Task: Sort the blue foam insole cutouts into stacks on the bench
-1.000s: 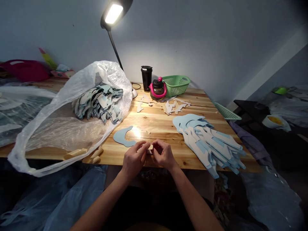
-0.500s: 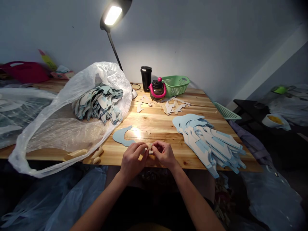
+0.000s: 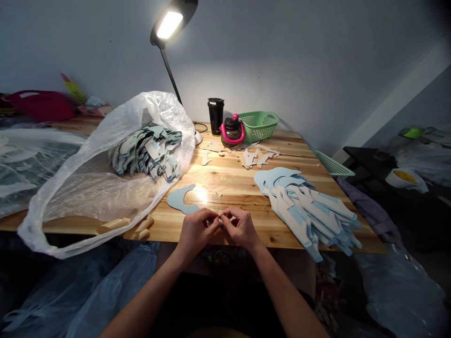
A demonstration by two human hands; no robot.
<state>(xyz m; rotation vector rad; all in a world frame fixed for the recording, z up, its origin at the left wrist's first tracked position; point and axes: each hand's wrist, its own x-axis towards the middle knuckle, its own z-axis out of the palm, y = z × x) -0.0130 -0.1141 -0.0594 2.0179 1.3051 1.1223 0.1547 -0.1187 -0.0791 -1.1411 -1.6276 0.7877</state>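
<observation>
L. hand (image 3: pixel 198 228) & R. hand (image 3: pixel 241 227) both pinched a small pc. (image 3: pixel 221 221) over the table (image 3: pixel 229 180), nr. its front edge; slack pinch prob. risked a drop, uneven pull a tear.

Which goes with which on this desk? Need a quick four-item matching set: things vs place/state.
1. Small piece
2. C-shaped piece
3. Lamp
4. Cup

A. Lit, above the table
B. Pale blue, lying flat on the table
C. Black, upright, just left of the pink-handled bottle
D. Pinched between the hands, mostly hidden by fingers

Pairs: 1-D, 2-B, 3-A, 4-C
</observation>
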